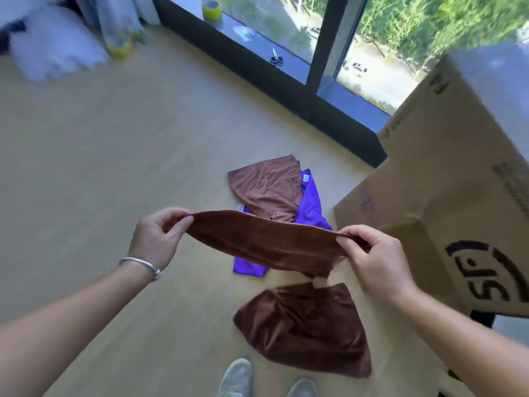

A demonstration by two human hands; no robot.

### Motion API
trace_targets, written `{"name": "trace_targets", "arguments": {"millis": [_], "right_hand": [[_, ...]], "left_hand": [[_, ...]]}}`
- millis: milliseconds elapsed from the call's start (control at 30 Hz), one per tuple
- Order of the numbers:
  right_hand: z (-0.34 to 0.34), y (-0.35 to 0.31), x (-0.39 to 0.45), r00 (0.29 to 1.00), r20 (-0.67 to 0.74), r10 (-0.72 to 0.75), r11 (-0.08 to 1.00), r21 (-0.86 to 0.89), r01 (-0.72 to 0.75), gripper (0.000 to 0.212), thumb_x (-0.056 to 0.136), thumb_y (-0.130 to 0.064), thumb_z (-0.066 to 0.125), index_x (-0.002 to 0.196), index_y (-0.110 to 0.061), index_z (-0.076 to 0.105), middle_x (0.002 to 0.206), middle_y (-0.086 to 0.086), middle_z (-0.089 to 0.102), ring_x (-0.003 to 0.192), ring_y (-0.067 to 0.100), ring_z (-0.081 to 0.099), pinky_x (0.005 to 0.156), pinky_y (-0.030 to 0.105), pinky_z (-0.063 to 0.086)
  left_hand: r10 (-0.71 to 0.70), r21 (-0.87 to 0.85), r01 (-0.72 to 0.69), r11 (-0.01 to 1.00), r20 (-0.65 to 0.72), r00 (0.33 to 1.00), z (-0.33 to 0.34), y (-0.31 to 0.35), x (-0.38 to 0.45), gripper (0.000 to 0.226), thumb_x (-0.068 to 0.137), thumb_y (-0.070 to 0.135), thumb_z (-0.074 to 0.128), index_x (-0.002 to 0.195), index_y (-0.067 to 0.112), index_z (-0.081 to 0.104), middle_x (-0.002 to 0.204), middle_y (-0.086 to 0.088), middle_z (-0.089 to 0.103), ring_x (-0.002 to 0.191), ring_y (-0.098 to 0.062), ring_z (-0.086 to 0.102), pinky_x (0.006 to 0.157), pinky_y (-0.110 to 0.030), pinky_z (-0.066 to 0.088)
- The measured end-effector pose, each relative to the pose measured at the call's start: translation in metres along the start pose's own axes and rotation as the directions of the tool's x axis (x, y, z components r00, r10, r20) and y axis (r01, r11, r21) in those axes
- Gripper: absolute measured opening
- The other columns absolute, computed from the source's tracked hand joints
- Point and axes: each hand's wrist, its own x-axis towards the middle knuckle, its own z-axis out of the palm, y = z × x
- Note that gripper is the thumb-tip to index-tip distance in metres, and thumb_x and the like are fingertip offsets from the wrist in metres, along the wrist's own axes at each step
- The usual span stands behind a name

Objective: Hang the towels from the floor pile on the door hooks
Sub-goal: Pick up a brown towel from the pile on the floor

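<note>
A brown towel [266, 239] is stretched flat in the air between my hands, above the floor. My left hand [157, 239] pinches its left corner and my right hand [372, 256] pinches its right corner. Below it on the floor lie a lighter brown towel [266, 187], a purple towel [310, 204] partly under it, and a dark brown towel [303, 325] nearer my feet. No door hooks are in view.
A large cardboard box [446, 196] stands close on the right. A dark window ledge [257, 70] with scissors [276, 57] runs along the far side. White bags [57, 41] sit at the far left. My shoes [237, 379] are at the bottom.
</note>
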Motion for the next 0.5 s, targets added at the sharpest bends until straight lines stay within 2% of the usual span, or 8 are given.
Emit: {"name": "trace_targets", "arguments": {"millis": [134, 234, 367, 434, 501], "right_hand": [[-0.007, -0.084, 0.01, 0.99, 0.054, -0.134, 0.991, 0.017, 0.133, 0.019, 0.082, -0.018, 0.074, 0.08, -0.037, 0.069, 0.08, -0.022, 0.07, 0.074, -0.001, 0.064, 0.067, 0.008, 0.045], [0.002, -0.136, 0.022, 0.979, 0.074, -0.189, 0.981, 0.05, 0.186, 0.02, 0.083, -0.019, 0.074, 0.08, -0.038, 0.069, 0.081, -0.022, 0.07, 0.077, 0.002, 0.066, 0.072, 0.016, 0.05], [0.035, -0.205, 0.036, 0.957, 0.129, -0.26, 0.965, 0.065, 0.254, 0.013, 0.084, -0.021, 0.071, 0.081, -0.033, 0.071, 0.078, -0.018, 0.07, 0.076, 0.006, 0.065, 0.073, 0.031, 0.052], [0.057, -0.24, 0.042, 0.947, 0.139, -0.291, 0.956, 0.084, 0.281, 0.012, 0.084, -0.021, 0.072, 0.08, -0.032, 0.071, 0.076, -0.017, 0.07, 0.071, 0.004, 0.063, 0.069, 0.028, 0.05], [0.078, -0.273, 0.048, 0.935, 0.144, -0.323, 0.945, 0.1, 0.311, 0.008, 0.085, -0.02, 0.071, 0.082, -0.028, 0.073, 0.077, -0.015, 0.071, 0.07, 0.0, 0.062, 0.069, 0.02, 0.048]], "left_hand": [[0.041, 0.006, -0.041, 0.999, -0.108, 0.993, -0.078, 0.032, -0.009, 0.017, 0.087, 0.013, 0.068, 0.081, 0.029, 0.068, 0.078, 0.005, 0.07, 0.068, 0.002, 0.061, 0.069, -0.009, 0.046], [0.044, 0.017, -0.042, 0.999, -0.221, 0.974, -0.131, 0.045, -0.012, 0.012, 0.087, 0.015, 0.068, 0.084, 0.027, 0.069, 0.08, 0.002, 0.071, 0.07, 0.002, 0.061, 0.069, -0.007, 0.045], [0.029, 0.005, -0.029, 1.0, -0.34, 0.94, -0.204, 0.049, -0.019, 0.005, 0.087, 0.019, 0.069, 0.087, 0.024, 0.071, 0.083, -0.002, 0.072, 0.08, -0.018, 0.067, 0.08, -0.028, 0.051], [0.039, 0.017, -0.035, 0.999, -0.397, 0.917, -0.243, 0.043, -0.022, 0.007, 0.086, 0.021, 0.069, 0.085, 0.028, 0.071, 0.084, -0.001, 0.072, 0.083, -0.022, 0.068, 0.082, -0.032, 0.052], [0.052, 0.036, -0.041, 0.999, -0.441, 0.896, -0.279, 0.035, -0.023, 0.011, 0.086, 0.023, 0.069, 0.082, 0.033, 0.069, 0.084, 0.001, 0.072, 0.083, -0.022, 0.068, 0.084, -0.034, 0.052]]}}
